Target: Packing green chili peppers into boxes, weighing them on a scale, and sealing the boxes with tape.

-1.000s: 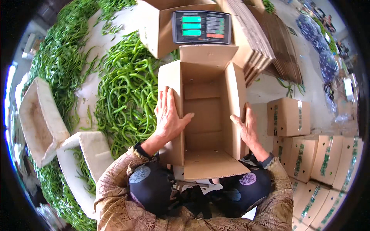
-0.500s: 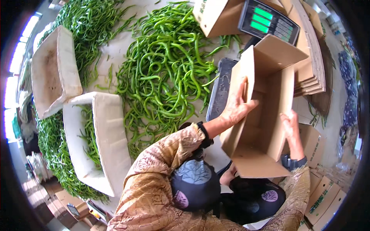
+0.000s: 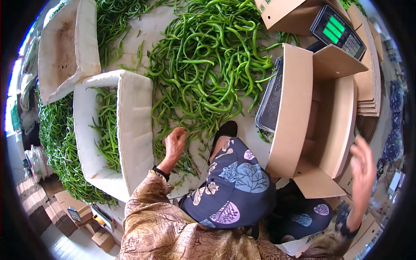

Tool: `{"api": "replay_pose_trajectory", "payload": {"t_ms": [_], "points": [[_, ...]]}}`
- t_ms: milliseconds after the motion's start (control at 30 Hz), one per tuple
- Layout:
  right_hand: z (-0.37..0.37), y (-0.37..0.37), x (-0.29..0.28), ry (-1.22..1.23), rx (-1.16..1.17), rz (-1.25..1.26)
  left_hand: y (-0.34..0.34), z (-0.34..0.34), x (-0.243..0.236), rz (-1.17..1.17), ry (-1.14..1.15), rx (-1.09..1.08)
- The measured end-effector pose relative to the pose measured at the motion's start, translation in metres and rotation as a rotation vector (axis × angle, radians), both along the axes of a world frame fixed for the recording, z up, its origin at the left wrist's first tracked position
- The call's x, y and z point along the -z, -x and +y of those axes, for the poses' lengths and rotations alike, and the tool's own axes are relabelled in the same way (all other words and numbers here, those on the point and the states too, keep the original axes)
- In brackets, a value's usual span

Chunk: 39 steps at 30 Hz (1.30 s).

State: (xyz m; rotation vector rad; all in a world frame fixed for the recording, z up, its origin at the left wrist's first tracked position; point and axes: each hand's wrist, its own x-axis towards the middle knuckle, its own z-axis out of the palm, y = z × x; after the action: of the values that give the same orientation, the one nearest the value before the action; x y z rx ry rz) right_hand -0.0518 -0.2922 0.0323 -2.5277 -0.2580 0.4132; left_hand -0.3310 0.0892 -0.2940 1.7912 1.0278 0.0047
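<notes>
My left hand (image 3: 174, 145) rests low on the edge of a big pile of long green peppers (image 3: 208, 65), fingers curled onto a few of them beside my knee. My right hand (image 3: 362, 167) is blurred, lifted off to the right of an open brown cardboard box (image 3: 299, 117) that sits on a black scale tray (image 3: 271, 102); it holds nothing that I can see. The box looks empty inside, flaps spread.
A white foam box (image 3: 132, 125) with some peppers stands at my left, another empty one (image 3: 65, 47) behind it. A scale display (image 3: 336, 30) and stacked flat cardboard (image 3: 368, 86) lie at the far right. More peppers (image 3: 56, 147) are heaped at the far left.
Both hands have let go of the cardboard box, which now stands on the scale. My left hand swung down to the peppers; my view turned left.
</notes>
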Motion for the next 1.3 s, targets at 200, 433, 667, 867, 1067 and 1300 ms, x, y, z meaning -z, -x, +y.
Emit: {"api": "replay_pose_trajectory", "payload": {"t_ms": [200, 433, 667, 867, 1067, 1300], "points": [[0.056, 0.096, -0.008, -0.063, -0.378, 0.359, -0.042, -0.019, -0.002, -0.180, -0.504, 0.431], [0.050, 0.145, 0.068, -0.140, -0.202, 0.740, -0.164, -0.028, 0.051, -0.110, -0.944, 0.708], [0.068, 0.154, 0.124, -0.431, -0.066, 0.710, -0.144, -0.032, 0.056, -0.102, -0.928, 0.723], [0.054, 0.164, 0.186, -0.509, -0.009, 0.932, -0.147, -0.033, 0.055, -0.232, -0.711, 0.686], [0.102, 0.125, 0.213, -0.633, 0.242, 1.023, -0.152, -0.040, 0.011, -0.460, -0.139, 0.362], [0.132, 0.110, 0.285, -0.711, 0.212, 0.747, -0.165, -0.037, -0.005, -0.313, 0.696, 0.129]]}}
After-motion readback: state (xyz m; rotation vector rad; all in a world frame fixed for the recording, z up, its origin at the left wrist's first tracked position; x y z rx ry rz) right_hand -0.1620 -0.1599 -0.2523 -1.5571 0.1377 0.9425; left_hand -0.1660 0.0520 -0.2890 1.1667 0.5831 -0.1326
